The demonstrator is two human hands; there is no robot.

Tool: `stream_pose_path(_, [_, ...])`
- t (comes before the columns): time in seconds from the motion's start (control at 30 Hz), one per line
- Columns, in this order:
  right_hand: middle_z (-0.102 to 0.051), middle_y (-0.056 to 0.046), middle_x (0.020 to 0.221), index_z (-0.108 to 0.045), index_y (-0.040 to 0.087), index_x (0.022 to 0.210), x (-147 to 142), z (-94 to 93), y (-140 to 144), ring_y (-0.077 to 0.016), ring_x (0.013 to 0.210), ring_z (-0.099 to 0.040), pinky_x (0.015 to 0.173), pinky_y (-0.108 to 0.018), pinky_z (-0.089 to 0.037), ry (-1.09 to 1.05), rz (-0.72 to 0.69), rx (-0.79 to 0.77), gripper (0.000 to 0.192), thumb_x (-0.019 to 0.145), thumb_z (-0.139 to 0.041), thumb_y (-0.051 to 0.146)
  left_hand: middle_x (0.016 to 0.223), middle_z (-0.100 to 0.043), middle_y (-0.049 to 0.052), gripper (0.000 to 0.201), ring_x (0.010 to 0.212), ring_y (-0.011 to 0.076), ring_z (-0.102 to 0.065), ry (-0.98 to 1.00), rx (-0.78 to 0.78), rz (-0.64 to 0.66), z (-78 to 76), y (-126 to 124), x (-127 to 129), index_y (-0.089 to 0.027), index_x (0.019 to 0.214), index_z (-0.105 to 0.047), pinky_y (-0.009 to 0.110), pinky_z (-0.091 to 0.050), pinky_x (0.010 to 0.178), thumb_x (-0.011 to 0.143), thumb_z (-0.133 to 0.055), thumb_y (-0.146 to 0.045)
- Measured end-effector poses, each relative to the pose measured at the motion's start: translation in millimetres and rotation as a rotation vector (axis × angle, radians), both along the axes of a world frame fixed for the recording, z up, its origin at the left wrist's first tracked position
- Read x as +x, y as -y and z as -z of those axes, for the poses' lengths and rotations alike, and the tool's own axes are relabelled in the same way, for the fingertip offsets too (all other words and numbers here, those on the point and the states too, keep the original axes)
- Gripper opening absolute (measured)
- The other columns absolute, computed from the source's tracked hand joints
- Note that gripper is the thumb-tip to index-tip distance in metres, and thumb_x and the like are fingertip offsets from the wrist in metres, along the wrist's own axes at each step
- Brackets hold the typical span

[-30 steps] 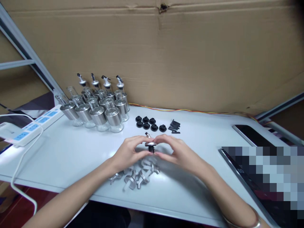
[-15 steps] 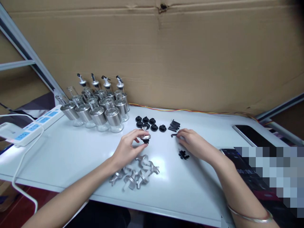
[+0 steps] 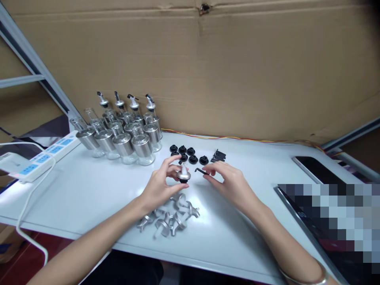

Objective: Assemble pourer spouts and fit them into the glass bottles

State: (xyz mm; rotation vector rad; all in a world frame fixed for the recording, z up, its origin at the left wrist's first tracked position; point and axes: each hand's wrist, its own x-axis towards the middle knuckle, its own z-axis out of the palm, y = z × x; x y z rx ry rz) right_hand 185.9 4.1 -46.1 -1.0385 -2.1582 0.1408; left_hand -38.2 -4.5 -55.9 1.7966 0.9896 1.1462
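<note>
While a silver spout (image 3: 183, 174) with a black base is pinched upright in the fingers of the left hand (image 3: 162, 184), just above the white table (image 3: 89, 190), a small black lever (image 3: 201, 171) is gripped between thumb and forefinger of the right hand (image 3: 230, 184), just beside the spout and apart from it. A heap of bare spouts (image 3: 170, 215) is seen below the hands. Behind them, black stoppers (image 3: 188, 154) and more levers (image 3: 219, 156) are laid out, with glass bottles (image 3: 124, 132) grouped at the far left.
</note>
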Motion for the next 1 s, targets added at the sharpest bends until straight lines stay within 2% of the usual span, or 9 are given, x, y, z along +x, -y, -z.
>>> stream_pose_path(0.13, [-0.063,-0.005,0.077,-0.060,0.019,0.091,-8.1,-2.8,5.4,-0.0169,0.067,-0.060,0.062,-0.028,-0.050,-0.092,0.046,0.069,0.011,0.094,-0.050,0.018,0.099,-0.073,0.007,0.063,0.080,0.0156,-0.067,-0.060,-0.016,0.054,2.7,0.8,-1.5,-0.018,0.128,-0.050,0.030,-0.055,0.081,0.072,-0.077,-0.025])
stream_pose_path(0.27, [-0.062,-0.004,0.077,-0.056,0.020,0.087,-11.5,-3.9,9.0,-0.0163,0.068,-0.061,0.061,-0.027,-0.050,-0.174,0.068,0.089,0.011,0.095,-0.050,0.018,0.101,-0.072,0.007,0.062,0.081,0.0163,-0.068,-0.033,-0.038,0.118,1.4,2.4,-1.4,-0.018,0.128,-0.051,0.032,-0.055,0.083,0.073,-0.077,-0.028])
stream_pose_path(0.5, [-0.061,-0.001,0.071,-0.049,0.021,0.081,-13.7,-2.8,11.2,-0.0138,0.059,-0.057,0.051,-0.023,-0.045,-0.234,0.100,0.090,0.013,0.093,-0.052,0.017,0.104,-0.072,0.011,0.052,0.090,0.0189,-0.069,0.114,-0.219,0.154,-3.3,4.5,0.7,-0.019,0.111,-0.044,0.033,-0.052,0.085,0.072,-0.077,-0.023])
stream_pose_path(0.77, [-0.059,-0.002,0.072,-0.048,0.020,0.078,-14.0,-4.4,12.7,-0.0160,0.064,-0.056,0.061,-0.028,-0.046,-0.129,-0.076,0.109,0.017,0.091,-0.050,0.010,0.109,-0.070,0.010,0.045,0.094,0.0165,-0.067,0.207,-0.222,0.196,-4.5,5.6,2.0,-0.021,0.106,-0.037,0.031,-0.050,0.085,0.076,-0.072,-0.017])
stream_pose_path(1.0, [-0.061,-0.003,0.075,-0.049,0.020,0.080,-12.9,-5.9,12.3,-0.0163,0.068,-0.059,0.063,-0.029,-0.047,-0.135,-0.141,0.132,0.017,0.091,-0.052,0.008,0.109,-0.069,0.009,0.043,0.092,0.0162,-0.067,0.243,-0.315,0.186,-7.5,7.0,2.6,-0.022,0.104,-0.037,0.031,-0.048,0.083,0.076,-0.069,-0.017])
